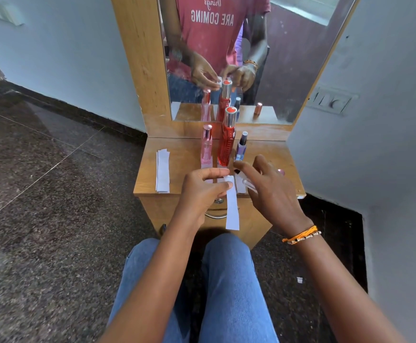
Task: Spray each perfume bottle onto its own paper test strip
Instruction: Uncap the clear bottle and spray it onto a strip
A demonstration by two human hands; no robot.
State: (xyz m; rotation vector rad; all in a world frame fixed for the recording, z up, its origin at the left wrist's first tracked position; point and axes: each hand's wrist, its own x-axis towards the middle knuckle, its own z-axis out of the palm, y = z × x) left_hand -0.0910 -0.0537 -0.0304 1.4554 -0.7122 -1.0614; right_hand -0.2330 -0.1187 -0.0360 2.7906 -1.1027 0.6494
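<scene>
My left hand (pixel 203 188) pinches the top of a white paper test strip (pixel 232 210), which hangs down in front of the dresser's edge. Just right of it, my right hand (pixel 268 191) grips a small clear perfume bottle (pixel 247 183) with a black nozzle aimed toward the strip's top, my index finger stretched over the nozzle. On the wooden dresser top (pixel 184 154) behind stand a pink bottle (pixel 207 147), a tall red bottle (pixel 226 142) and a small purple bottle (pixel 241 147). Other strips (pixel 241 188) lie flat in front of the bottles, partly hidden by my hands.
A stack of spare strips (pixel 162 170) lies at the dresser's left side. A pink cap (pixel 281 172) sits at the right, behind my right hand. The mirror (pixel 288 58) rises behind the bottles. Walls close in on both sides; my knees are below the drawer.
</scene>
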